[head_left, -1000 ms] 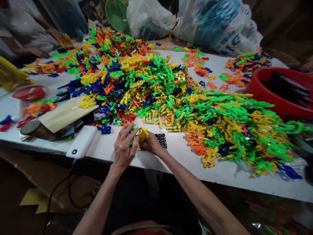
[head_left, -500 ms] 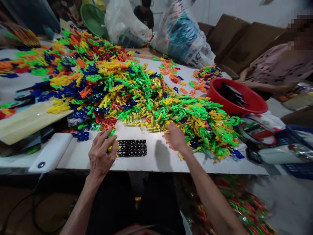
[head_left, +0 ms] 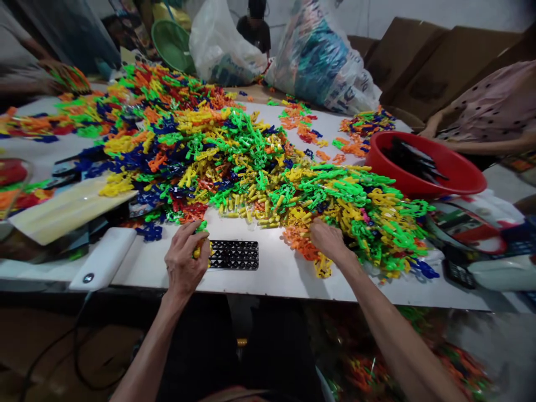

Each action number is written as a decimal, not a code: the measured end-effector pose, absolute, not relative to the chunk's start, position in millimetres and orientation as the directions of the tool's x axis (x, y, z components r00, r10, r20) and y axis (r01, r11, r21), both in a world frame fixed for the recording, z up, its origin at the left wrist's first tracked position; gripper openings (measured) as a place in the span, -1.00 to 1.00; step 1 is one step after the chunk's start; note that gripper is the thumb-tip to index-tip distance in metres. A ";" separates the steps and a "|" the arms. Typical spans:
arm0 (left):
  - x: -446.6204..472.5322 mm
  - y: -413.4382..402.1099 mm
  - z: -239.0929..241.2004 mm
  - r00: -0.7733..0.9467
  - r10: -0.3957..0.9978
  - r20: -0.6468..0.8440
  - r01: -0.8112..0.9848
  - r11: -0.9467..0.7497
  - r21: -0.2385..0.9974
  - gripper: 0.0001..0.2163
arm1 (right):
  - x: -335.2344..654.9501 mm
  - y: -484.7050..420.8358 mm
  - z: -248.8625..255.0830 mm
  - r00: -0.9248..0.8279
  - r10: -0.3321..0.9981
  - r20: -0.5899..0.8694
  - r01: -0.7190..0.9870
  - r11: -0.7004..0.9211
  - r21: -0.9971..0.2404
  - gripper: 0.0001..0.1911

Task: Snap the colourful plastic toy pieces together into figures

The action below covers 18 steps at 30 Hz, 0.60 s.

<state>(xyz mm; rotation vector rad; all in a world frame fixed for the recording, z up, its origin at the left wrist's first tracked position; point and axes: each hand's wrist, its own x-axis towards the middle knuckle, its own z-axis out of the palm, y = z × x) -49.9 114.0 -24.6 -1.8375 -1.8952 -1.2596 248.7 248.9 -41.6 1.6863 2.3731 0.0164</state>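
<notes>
My left hand (head_left: 184,259) rests near the front edge of the white table (head_left: 268,276), fingers curled around a small bunch of yellow plastic pieces (head_left: 196,252). A black studded tray (head_left: 233,254) lies just right of it. My right hand (head_left: 329,240) reaches into the near edge of a big heap of green, yellow, orange and blue plastic pieces (head_left: 259,162), its fingers closing on orange and yellow ones; what they grip is hidden.
A red basin (head_left: 448,181) with black parts stands at the right, beside a seated person's arm (head_left: 469,146). A white power bank (head_left: 103,258) and a cream board (head_left: 67,209) lie at the left. Full plastic bags (head_left: 322,61) and a green basin (head_left: 173,44) stand behind.
My right hand left the yellow bunch and moved right into the heap's edge. My left hand kept the yellow pieces. The view swung right, then slightly back.
</notes>
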 end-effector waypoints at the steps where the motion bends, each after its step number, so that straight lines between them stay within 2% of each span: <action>1: -50.2 113.8 -25.0 -0.188 0.713 0.675 0.899 -0.152 0.410 -0.91 | 248.1 248.1 -41.7 -0.324 0.925 -0.197 0.927 0.353 0.130 -0.69; 7: -50.5 113.7 -27.0 -0.188 0.700 0.689 0.902 -0.155 0.403 -0.89 | 235.3 247.0 -37.8 -0.310 0.924 -0.222 0.930 0.344 0.133 -0.70; 9: -49.8 113.6 -27.3 -0.189 0.696 0.693 0.900 -0.159 0.405 -0.89 | 230.8 246.0 -38.5 -0.353 0.920 -0.169 0.928 0.368 0.061 -0.74; 11: -49.2 113.5 -27.6 -0.192 0.693 0.695 0.898 -0.161 0.409 -0.89 | 221.6 242.2 -42.4 -0.369 0.925 -0.088 0.926 0.358 -0.119 -0.82; 13: -48.6 113.4 -28.0 -0.200 0.697 0.688 0.896 -0.154 0.417 -0.89 | 202.9 234.9 -49.3 -0.340 0.940 -0.035 0.865 0.298 -0.403 -0.86; 16: -48.1 112.9 -28.4 -0.211 0.705 0.677 0.892 -0.144 0.428 -0.88 | 155.9 219.2 -60.9 -0.364 0.925 -0.106 0.553 0.123 -0.824 -0.86; 18: -48.1 112.2 -28.4 -0.213 0.715 0.666 0.891 -0.138 0.432 -0.88 | 118.2 210.2 -67.1 -0.467 0.865 -0.186 0.295 -0.046 -0.954 -0.90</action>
